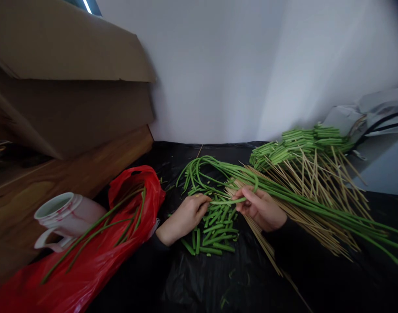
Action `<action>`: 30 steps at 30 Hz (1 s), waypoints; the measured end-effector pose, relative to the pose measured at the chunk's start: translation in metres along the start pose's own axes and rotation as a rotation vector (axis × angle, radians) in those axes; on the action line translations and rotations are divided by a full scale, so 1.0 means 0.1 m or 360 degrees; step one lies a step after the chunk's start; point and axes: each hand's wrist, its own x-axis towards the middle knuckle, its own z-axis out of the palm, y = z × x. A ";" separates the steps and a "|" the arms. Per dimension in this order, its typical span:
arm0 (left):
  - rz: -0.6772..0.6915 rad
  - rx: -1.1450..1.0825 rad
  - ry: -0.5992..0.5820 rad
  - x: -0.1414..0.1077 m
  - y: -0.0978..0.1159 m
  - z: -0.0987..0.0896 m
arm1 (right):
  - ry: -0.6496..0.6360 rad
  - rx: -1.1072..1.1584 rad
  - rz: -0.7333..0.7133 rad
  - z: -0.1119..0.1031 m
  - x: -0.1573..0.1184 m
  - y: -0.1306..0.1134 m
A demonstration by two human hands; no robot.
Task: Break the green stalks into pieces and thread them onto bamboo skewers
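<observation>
Between my two hands a long green bean (227,202) is stretched roughly level. My left hand (188,216) pinches its left end with thumb and fingers. Closed around the bean further right is my right hand (260,208), and the bean's remainder curves up behind its fingers. Cut bean pieces (218,239) lie in a pile below and between the hands. Whole long beans (303,204) stretch from behind the hands to the right edge. Thin wooden skewers (293,221) lie under and beside them, partly hidden by my right hand.
Stacked skewered bean pieces (296,143) lie at the back right, by a white bag (381,108). On the left are a red plastic bag (121,243) holding a few beans, a white pitcher (75,217) and a cardboard box (71,87). Black plastic (199,282) covers the work surface.
</observation>
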 end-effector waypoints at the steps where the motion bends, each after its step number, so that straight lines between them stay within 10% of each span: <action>1: 0.0033 0.0071 0.0000 0.00 0.00 0.00 | -0.0006 -0.0005 0.0003 0.01 -0.01 0.00; 10: -0.0086 0.0058 0.0207 0.01 -0.08 -0.08 | -0.0078 -0.0289 0.0111 0.07 -0.03 0.04; 20: -0.0745 -0.2570 0.0117 0.08 0.11 -0.17 | -0.0093 -0.0353 -0.0046 0.18 -0.04 0.09; 28: -0.0684 -0.2955 -0.0219 -0.01 0.15 -0.17 | -0.0115 -0.0337 -0.0065 0.19 -0.05 0.06; 30: -0.0589 -0.2984 0.0003 -0.02 0.12 -0.27 | -0.0086 -0.0369 -0.0049 0.13 -0.03 0.05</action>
